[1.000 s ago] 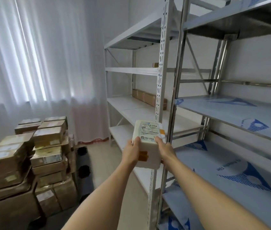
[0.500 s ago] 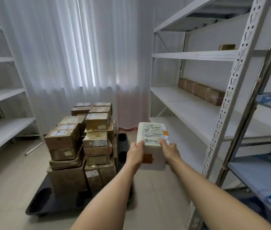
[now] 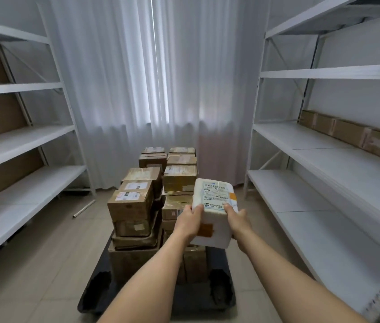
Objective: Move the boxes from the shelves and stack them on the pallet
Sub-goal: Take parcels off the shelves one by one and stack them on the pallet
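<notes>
I hold a white foam box (image 3: 214,206) with a printed label and orange tape in front of me. My left hand (image 3: 188,221) grips its left side and my right hand (image 3: 236,220) grips its right side, thumbs on top. Below and ahead stands a black pallet (image 3: 96,290) on the floor, loaded with several stacked brown cardboard boxes (image 3: 133,203). The white box hangs above the right front part of that stack. A row of long brown boxes (image 3: 347,132) lies on the right shelf (image 3: 324,157).
White metal shelving runs along the left (image 3: 21,141) and the right of the aisle. White curtains (image 3: 151,89) cover the far wall. A thin metal rod (image 3: 83,208) lies on the tiled floor left of the pallet.
My view has swung left from the right shelving to face the pallet. The white box stayed in both hands and now hangs over the stacked boxes.
</notes>
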